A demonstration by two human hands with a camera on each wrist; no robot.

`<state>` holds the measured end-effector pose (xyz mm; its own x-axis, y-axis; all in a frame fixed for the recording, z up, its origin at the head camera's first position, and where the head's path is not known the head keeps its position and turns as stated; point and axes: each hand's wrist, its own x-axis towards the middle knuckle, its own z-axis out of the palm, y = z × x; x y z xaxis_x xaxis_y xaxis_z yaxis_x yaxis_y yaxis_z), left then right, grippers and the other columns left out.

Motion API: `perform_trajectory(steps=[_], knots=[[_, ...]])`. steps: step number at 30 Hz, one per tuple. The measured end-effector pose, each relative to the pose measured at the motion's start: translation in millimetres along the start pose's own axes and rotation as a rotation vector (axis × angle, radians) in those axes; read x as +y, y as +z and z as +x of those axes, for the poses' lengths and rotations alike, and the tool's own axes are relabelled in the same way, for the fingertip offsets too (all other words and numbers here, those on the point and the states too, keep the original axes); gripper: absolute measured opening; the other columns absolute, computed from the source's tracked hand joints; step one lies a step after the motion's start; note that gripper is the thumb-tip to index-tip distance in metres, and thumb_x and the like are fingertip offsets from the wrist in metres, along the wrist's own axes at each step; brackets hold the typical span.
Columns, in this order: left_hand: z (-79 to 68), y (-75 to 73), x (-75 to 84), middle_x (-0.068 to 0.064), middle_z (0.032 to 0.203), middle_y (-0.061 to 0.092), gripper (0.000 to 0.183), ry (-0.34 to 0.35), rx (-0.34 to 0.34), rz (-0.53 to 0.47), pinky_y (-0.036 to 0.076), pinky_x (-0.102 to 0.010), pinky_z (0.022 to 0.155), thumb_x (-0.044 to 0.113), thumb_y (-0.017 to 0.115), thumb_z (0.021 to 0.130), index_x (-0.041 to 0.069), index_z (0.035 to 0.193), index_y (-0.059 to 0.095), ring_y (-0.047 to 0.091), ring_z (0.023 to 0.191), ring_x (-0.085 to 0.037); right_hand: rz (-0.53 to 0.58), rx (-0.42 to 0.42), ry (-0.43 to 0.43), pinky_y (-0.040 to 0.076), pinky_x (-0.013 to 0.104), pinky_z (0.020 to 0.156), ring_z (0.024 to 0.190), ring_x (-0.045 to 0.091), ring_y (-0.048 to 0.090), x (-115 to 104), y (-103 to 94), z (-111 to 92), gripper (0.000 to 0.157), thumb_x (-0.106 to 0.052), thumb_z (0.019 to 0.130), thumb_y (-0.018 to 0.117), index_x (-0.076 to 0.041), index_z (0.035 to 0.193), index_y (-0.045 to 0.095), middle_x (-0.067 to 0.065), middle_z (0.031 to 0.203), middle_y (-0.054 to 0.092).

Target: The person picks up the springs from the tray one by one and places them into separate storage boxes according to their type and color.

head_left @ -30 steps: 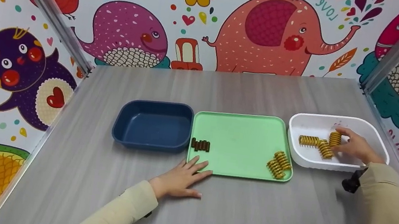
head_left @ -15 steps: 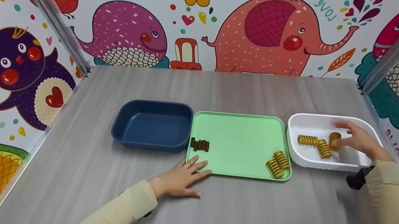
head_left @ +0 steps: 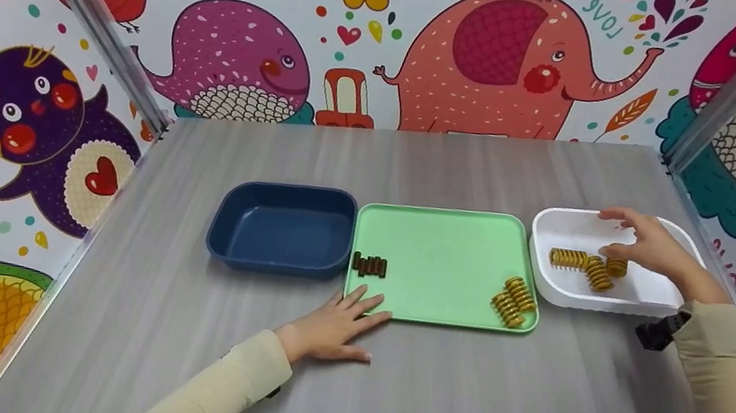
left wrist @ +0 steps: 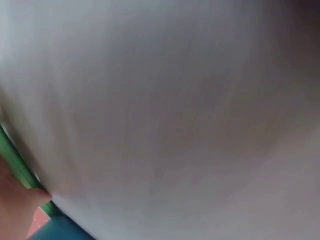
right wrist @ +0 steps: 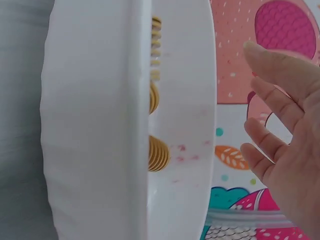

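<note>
The right hand [head_left: 651,246] is hovering, fingers parted, over three gold springs [head_left: 568,259] lying in the white bin [head_left: 586,301]. The left hand [head_left: 330,331], fingers spread, is resting on the green tray [head_left: 441,241]; two more springs [head_left: 508,310] are lying there.

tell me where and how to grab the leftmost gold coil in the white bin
Probably mid-length, from above, pinching its near and far sides: the leftmost gold coil lies flat, running left to right, in the white bin. Its right end sits close to the middle coil, so an end grip looks cramped.
</note>
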<state>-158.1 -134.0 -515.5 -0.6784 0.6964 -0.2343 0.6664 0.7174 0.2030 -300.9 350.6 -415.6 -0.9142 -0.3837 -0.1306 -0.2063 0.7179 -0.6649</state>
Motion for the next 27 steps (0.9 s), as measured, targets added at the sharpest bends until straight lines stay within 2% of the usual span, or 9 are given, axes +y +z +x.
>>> perform_trajectory(steps=[5,8,14,20,24,27], knots=[[-0.3,-0.9,1.5,-0.002,0.154,0.007,0.071,-0.01,-0.007,-0.032,0.017,-0.055,0.107,0.058,0.041,0.089,0.026,0.148,0.016,0.0,0.141,-0.03,-0.036,-0.003,-0.051,0.029,0.067,0.09,0.118,0.047,0.028,-17,8.0,-3,0.059,-0.014,0.082,0.069,-0.001,0.132,0.04,0.027,0.132,0.038],[-0.4,-1.6,1.8,-0.003,0.154,0.008,0.072,-0.012,-0.005,-0.037,0.017,-0.055,0.107,0.057,0.041,0.089,0.026,0.148,0.016,0.001,0.141,-0.03,-0.037,-0.023,-0.062,0.031,0.066,0.09,0.12,0.047,0.027,-26,14.2,-4,0.06,-0.017,0.082,0.069,-0.004,0.134,0.041,0.027,0.133,0.035],[0.0,-1.0,0.8,-0.003,0.154,0.008,0.071,-0.001,0.003,-0.035,0.017,-0.056,0.107,0.057,0.041,0.089,0.025,0.148,0.017,0.001,0.141,-0.031,-0.043,-0.028,-0.125,0.03,0.06,0.091,0.116,0.038,0.03,-37,31.1,-7,0.064,-0.015,0.078,0.073,-0.006,0.133,0.043,0.024,0.135,0.038],[-0.5,0.7,-0.5,-0.003,0.154,0.008,0.072,-0.002,0.009,-0.029,0.017,-0.056,0.107,0.059,0.041,0.089,0.026,0.148,0.016,0.0,0.141,-0.031,-0.071,-0.086,-0.153,0.031,0.061,0.094,0.12,0.037,0.03,-50,51.4,-11,0.068,-0.013,0.076,0.074,-0.007,0.135,0.042,0.021,0.134,0.038],[0.0,1.0,-1.0,-0.002,0.155,0.007,0.072,-0.001,0.003,-0.031,0.017,-0.056,0.107,0.059,0.04,0.089,0.027,0.148,0.015,-0.001,0.141,-0.03,-0.122,-0.126,-0.222,0.034,0.058,0.094,0.123,0.036,0.029,-56,65.7,-14,0.07,-0.01,0.074,0.076,-0.004,0.135,0.042,0.018,0.135,0.04],[0.4,0.5,-1.2,-0.002,0.155,0.007,0.072,-0.001,0.001,-0.03,0.017,-0.056,0.107,0.059,0.04,0.089,0.027,0.148,0.015,-0.001,0.141,-0.03,-0.192,-0.141,-0.312,0.034,0.055,0.095,0.124,0.035,0.031,-58,77.6,-15,0.071,-0.009,0.071,0.077,-0.003,0.133,0.044,0.016,0.133,0.045]])
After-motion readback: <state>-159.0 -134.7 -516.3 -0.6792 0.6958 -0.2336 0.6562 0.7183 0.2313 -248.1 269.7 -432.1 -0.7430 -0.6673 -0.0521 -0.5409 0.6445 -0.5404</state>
